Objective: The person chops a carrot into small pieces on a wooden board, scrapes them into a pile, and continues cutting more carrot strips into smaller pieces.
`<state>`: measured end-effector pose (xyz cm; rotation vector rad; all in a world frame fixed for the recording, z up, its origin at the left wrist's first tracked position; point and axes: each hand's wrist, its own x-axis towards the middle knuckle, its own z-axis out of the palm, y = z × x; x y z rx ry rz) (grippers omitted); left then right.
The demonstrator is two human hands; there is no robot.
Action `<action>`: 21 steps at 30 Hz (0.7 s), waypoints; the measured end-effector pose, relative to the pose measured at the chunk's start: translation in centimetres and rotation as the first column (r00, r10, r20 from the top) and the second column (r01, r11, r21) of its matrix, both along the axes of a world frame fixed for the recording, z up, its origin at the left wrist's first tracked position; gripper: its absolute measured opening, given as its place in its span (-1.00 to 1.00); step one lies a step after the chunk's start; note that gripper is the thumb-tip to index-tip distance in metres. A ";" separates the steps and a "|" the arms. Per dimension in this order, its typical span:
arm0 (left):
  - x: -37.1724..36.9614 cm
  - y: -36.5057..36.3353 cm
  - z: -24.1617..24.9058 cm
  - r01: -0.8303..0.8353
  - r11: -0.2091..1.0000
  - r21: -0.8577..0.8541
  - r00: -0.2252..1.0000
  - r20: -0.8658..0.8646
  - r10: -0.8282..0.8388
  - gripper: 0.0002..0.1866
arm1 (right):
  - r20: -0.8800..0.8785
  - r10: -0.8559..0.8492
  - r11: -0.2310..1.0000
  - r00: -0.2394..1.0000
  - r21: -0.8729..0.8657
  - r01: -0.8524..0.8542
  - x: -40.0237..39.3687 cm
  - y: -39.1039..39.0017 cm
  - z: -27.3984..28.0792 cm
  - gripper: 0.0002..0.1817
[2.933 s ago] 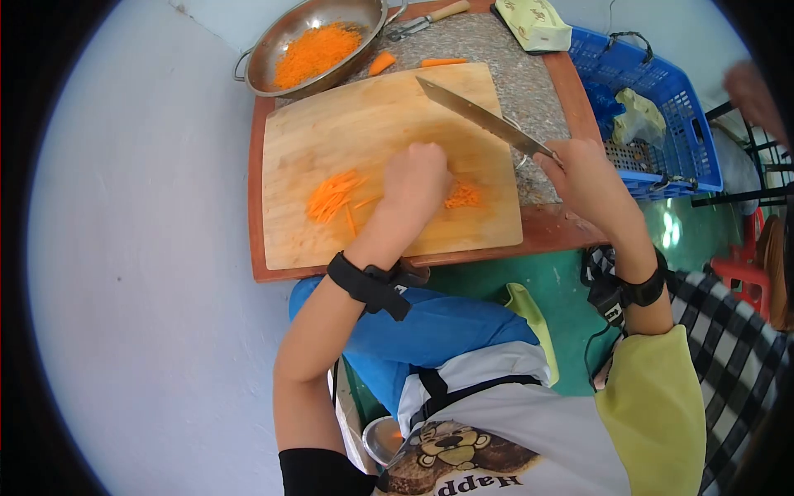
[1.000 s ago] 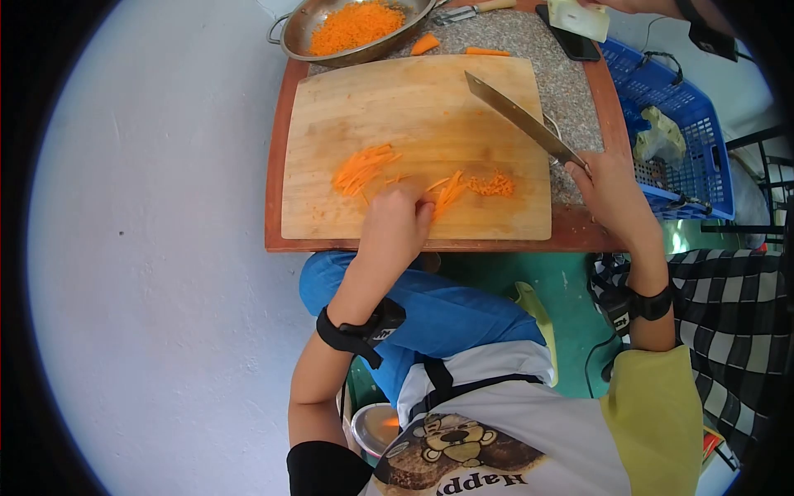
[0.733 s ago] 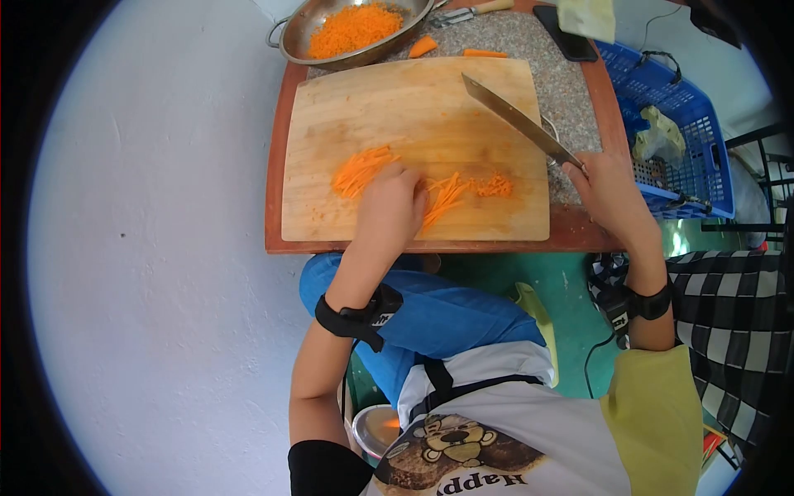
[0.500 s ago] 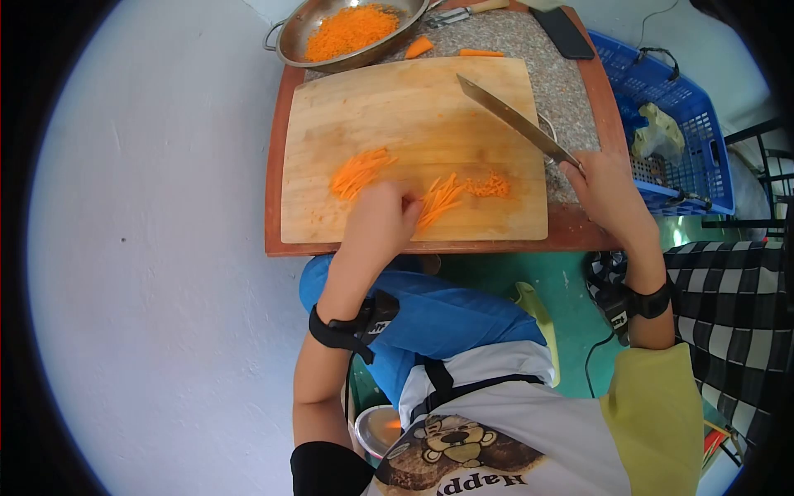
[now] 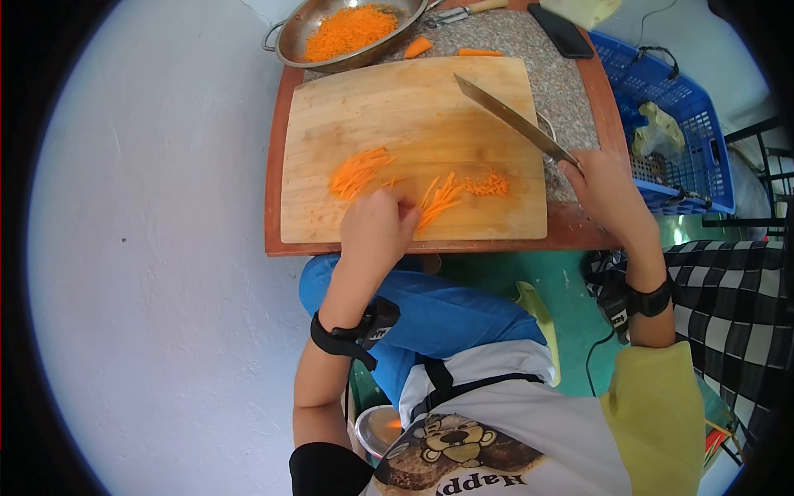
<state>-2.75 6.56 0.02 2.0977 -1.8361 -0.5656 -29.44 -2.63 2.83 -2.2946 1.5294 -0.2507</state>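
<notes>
My right hand (image 5: pixel 608 186) grips a kitchen knife (image 5: pixel 513 120) by its handle. The long blade points up and left over the right part of the wooden cutting board (image 5: pixel 397 107). Low on the board, my left hand (image 5: pixel 380 223) is closed, its fingers curled and the fingertips hidden. Just right of those fingers lies a bundle of carrot strips (image 5: pixel 440 200). A second bunch of carrot strips (image 5: pixel 357 172) rests above the left hand. Finely diced carrot (image 5: pixel 490 183) sits to the right of the strips.
Behind the board stand a metal pan (image 5: pixel 289 41) of chopped carrot, two carrot pieces (image 5: pixel 418 46), a wooden-handled tool (image 5: pixel 463 13) and a black phone (image 5: pixel 562 31). A blue plastic basket (image 5: pixel 699 107) is to the right of the table. A wall (image 5: pixel 149 207) borders the left side.
My left hand has shifted slightly left and down, away from the carrot strips at its right. A few strips now show above its knuckles. The knife has barely moved.
</notes>
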 end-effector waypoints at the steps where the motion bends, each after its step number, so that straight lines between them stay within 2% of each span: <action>1: -0.1 -0.1 -0.3 0.001 1.000 -0.001 1.000 0.000 -0.001 -0.73 | -0.003 -0.006 1.000 1.000 0.010 0.006 0.0 0.0 0.0 -0.74; 3: -0.7 -0.5 -0.8 -0.032 0.976 -0.215 0.996 -0.090 0.013 -0.71 | 0.030 0.003 1.000 1.000 -0.029 -0.002 -0.2 0.1 -0.5 -0.74; 4: -1.2 -0.5 -1.1 -0.034 0.976 -0.214 0.996 -0.090 0.015 -0.71 | 0.062 0.015 0.998 0.998 -0.067 -0.011 -0.2 0.1 -0.8 -0.72; 6: -2.1 -0.3 -1.6 0.023 0.977 -0.211 0.999 0.053 -0.012 -0.73 | 0.064 0.018 0.998 0.998 -0.058 -0.014 -0.1 -0.1 -0.7 -0.73; 10: -2.2 -0.7 -2.6 0.015 0.968 -0.249 0.997 0.077 0.004 -0.71 | 0.063 0.017 0.999 0.998 -0.051 -0.013 -0.2 -0.3 -0.7 -0.73; 12: -1.7 -1.6 -2.8 0.091 0.960 -0.266 0.995 -0.002 -0.095 -0.73 | 0.060 0.018 0.999 0.998 -0.049 -0.015 -0.1 -0.9 -0.6 -0.73; 14: -1.4 -2.0 -2.7 0.101 0.966 -0.239 0.993 -0.040 -0.113 -0.74 | 0.060 0.022 0.998 0.998 -0.056 -0.018 0.3 -1.2 -0.4 -0.73; 16: -1.1 -2.4 -1.9 0.114 0.970 -0.215 0.988 -0.079 -0.134 -0.74 | -0.012 0.002 1.000 1.000 0.019 -0.002 0.6 -1.5 0.2 -0.74; 18: -1.2 -2.4 -0.4 -0.046 0.998 -0.034 0.967 -0.251 0.036 -0.75 | -0.001 -0.003 1.000 1.000 0.026 0.003 0.1 -1.0 0.0 -0.74; 19: -0.7 -3.1 -0.4 -0.044 0.999 -0.033 0.967 -0.252 0.034 -0.75 | 0.006 -0.008 0.999 1.000 0.038 0.007 0.1 -1.2 -0.2 -0.74; 21: 0.0 -4.8 -0.3 0.068 0.986 -0.151 0.981 -0.172 -0.094 -0.72 | -0.004 -0.008 0.999 1.000 0.048 0.008 0.0 -1.4 -0.2 -0.74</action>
